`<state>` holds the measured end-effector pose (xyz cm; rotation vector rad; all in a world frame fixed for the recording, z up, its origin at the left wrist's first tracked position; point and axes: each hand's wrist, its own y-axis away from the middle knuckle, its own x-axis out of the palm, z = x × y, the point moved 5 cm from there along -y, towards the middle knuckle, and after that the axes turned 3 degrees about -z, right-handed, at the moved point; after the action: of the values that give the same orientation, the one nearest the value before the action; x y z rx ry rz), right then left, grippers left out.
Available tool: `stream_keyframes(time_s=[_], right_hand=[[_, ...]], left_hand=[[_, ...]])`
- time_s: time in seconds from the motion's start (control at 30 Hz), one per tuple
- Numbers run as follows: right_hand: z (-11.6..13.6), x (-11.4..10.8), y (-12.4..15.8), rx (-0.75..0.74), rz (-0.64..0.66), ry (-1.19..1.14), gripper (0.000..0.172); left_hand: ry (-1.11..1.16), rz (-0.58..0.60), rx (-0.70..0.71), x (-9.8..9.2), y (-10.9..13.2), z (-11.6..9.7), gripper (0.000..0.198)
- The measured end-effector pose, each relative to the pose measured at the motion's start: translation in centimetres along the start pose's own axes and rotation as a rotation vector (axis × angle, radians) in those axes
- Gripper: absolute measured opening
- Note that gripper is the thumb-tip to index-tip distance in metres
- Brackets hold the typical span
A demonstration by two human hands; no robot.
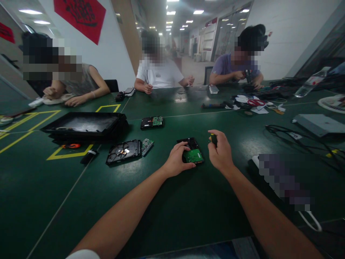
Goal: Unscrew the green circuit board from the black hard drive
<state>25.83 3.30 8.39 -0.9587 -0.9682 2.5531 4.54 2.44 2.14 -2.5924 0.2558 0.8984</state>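
A hard drive (194,155) lies on the green table in front of me, its green circuit board facing up. My left hand (178,158) grips it from the left, with the fingers over the far part and the thumb along the near edge. Just to the right of the drive, my right hand (220,151) is raised and closed around a screwdriver (214,139) with a black and yellow handle. Its shaft cannot be made out. Left of my hands are another hard drive (124,151), a loose circuit board (147,146) beside it, and a third drive (152,122) farther back.
A black tray-like stack (83,124) stands at the left. On the right are a grey box (320,124), black cables (291,135) and a blurred-out pouch-like object (280,176). A water bottle (312,82) leans farther back. Several people sit across the table.
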Motion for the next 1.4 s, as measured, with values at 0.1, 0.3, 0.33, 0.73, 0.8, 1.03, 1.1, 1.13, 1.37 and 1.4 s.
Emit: stream_keyframes(time_s=[0.1, 0.3, 0.33, 0.73, 0.8, 1.03, 1.1, 1.13, 1.37, 1.4], right_hand=[[-0.7, 1.9, 0.3, 0.03, 0.315, 0.045, 0.041], [-0.9, 4.3, 2.2, -0.003, 0.688, 0.129, 0.031], [-0.8, 4.3, 2.3, -0.003, 0.687, 0.132, 0.031], [-0.7, 4.0, 1.8, 0.07, 0.697, 0.075, 0.027], [-0.9, 4.1, 1.8, 0.075, 0.695, 0.069, 0.027], [-1.0, 4.1, 1.8, 0.076, 0.693, 0.077, 0.026], [-0.9, 4.1, 1.8, 0.073, 0.692, 0.081, 0.027], [-0.8, 4.1, 1.8, 0.07, 0.692, 0.084, 0.027], [-1.2, 4.3, 2.2, 0.062, 0.697, 0.088, 0.026], [-1.2, 4.3, 2.2, 0.063, 0.69, 0.081, 0.027]], left_hand=[[0.0, 0.01, 0.0, 0.0, 0.0, 0.0, 0.065], [0.008, -0.002, 0.007, 0.0, 0.0, -0.4, 0.062], [0.008, -0.002, 0.008, 0.1, 0.0, -0.4, 0.063], [0.038, -0.026, 0.005, 0.5, 0.0, 0.1, 0.066], [0.041, -0.025, 0.007, 0.5, 0.1, 0.1, 0.065], [0.043, -0.026, -0.001, 0.5, 0.0, 0.0, 0.07], [0.046, -0.03, 0.001, 0.4, 0.1, -0.1, 0.069], [0.048, -0.034, 0.0, 0.4, 0.1, -0.1, 0.068], [0.057, -0.03, 0.004, 0.4, 0.1, 0.1, 0.067], [0.057, -0.031, 0.007, 0.4, 0.1, 0.1, 0.067]])
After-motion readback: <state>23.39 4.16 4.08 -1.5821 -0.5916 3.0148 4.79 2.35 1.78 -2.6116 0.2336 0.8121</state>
